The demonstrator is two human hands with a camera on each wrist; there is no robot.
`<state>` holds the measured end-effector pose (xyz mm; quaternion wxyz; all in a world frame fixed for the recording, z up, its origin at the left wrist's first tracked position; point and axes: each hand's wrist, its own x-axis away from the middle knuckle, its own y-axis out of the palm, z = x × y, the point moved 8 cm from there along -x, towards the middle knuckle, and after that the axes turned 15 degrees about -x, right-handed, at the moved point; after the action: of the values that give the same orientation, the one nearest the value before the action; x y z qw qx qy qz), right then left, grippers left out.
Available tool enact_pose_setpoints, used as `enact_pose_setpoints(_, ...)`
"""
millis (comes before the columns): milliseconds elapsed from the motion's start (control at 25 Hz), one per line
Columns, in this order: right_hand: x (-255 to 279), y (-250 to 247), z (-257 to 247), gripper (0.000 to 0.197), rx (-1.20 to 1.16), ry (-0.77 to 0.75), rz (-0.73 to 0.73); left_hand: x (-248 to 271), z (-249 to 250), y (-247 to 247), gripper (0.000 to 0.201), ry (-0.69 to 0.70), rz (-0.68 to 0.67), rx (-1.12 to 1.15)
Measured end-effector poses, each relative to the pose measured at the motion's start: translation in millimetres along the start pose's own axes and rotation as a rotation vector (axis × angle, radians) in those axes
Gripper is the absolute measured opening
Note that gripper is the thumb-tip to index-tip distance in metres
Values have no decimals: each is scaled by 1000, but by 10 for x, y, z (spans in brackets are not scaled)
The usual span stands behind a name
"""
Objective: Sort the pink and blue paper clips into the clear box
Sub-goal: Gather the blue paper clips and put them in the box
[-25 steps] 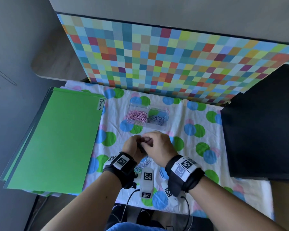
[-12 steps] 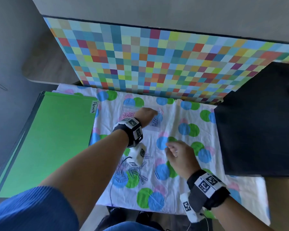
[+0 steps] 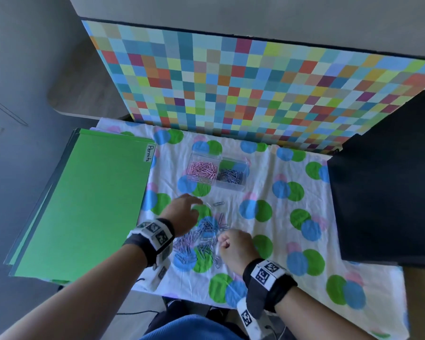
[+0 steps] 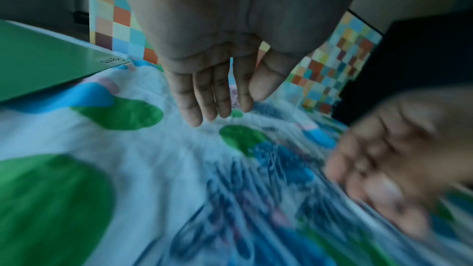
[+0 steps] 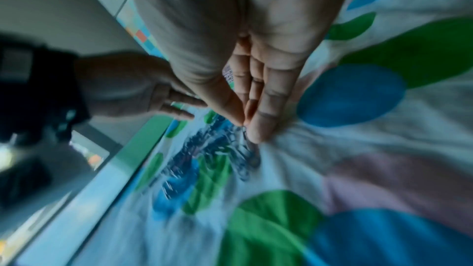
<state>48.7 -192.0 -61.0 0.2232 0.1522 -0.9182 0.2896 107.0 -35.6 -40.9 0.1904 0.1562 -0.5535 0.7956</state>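
The clear box stands at the back of the cloth, with pink clips in its left compartment and blue clips in its right. Nearer me lies a loose pile of pink and blue clips. My left hand hovers over the pile's far left edge with straight fingers and holds nothing. At the pile's right edge my right hand pinches a blue clip between thumb and fingers, just above the cloth. One stray clip lies between pile and box.
A green folder labelled "Permits" covers the table's left side. A black panel lies on the right. A chequered board stands upright right behind the box. The dotted cloth runs to the front edge.
The left hand went out to the box and has come back toward the pile, open. The right hand has moved onto the pile's right edge and pinched a clip.
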Motion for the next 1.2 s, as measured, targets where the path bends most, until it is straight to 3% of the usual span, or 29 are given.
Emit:
enact_pose_setpoints(120, -164, -79, -184, 31, -95, -104, 50, 200, 80, 261, 61, 128, -80, -122)
enact_pose_setpoints(200, -356, -133, -303, 50, 84, -218, 23, 327, 225, 344, 65, 226, -102, -181)
enact_pose_setpoints(280, -518, -77, -324, 68, 295, -224, -97, 433, 316, 391, 63, 280, -115, -195)
enact_pose_setpoints(360, -542, 2, -335, 75, 424, -240, -180, 499, 288, 352, 60, 268, -64, -176)
enact_pose_setpoints(480, -291, 155, -346, 72, 457, -350, -230, 535, -30, 235, 55, 84, 63, -145)
enact_pose_setpoints(560, -69, 237, -298, 68, 364, -370, -278, 608, -269, 266, 52, -38, 38, -192)
enact_pose_setpoints(720, -82, -17, -187, 61, 196, -256, -50, 786, -503, 430, 49, -169, -69, -234)
enact_pose_setpoints(800, -119, -54, -154, 60, 247, -177, -12, 807, -483, 488, 49, -173, -71, -183)
enact_pose_setpoints(1000, -174, 260, -264, 62, 361, -138, -143, 739, -319, 572, 48, -134, -49, -33)
enact_pose_setpoints(1080, -219, 312, -318, 52, 367, -142, -153, 700, -281, 556, 47, -115, -36, 30)
enact_pose_setpoints(1200, -246, 339, -385, 21, 344, -198, -130, 665, -276, 506, 44, -96, -4, 59)
